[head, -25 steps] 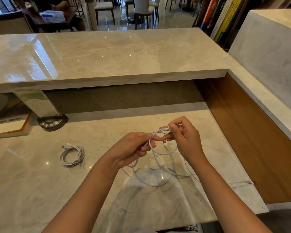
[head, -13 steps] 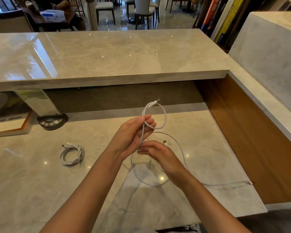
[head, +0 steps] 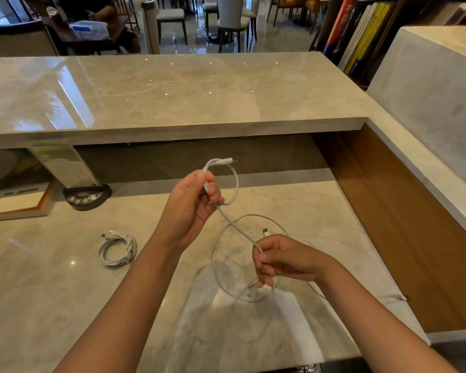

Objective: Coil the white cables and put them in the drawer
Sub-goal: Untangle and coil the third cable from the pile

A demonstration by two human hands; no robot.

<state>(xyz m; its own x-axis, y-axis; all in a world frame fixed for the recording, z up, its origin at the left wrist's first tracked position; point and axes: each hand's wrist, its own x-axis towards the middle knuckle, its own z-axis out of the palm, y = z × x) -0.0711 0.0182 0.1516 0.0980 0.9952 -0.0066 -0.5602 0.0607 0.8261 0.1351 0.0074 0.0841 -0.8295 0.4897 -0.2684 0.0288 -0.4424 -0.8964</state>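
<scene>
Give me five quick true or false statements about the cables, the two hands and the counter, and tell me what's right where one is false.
1. The left hand pinches a small loop of the white cable with a plug end at the top. True.
2. The right hand is empty. False: it grips the same cable lower down, and the cable runs straight between the hands.
3. A coiled cable already lies on the counter, left of the left arm. True.
4. The whole cable is off the counter. False: slack loops still lie on it under the right hand.
5. The coiled cable is in a drawer. False: it rests on the open counter.
</scene>
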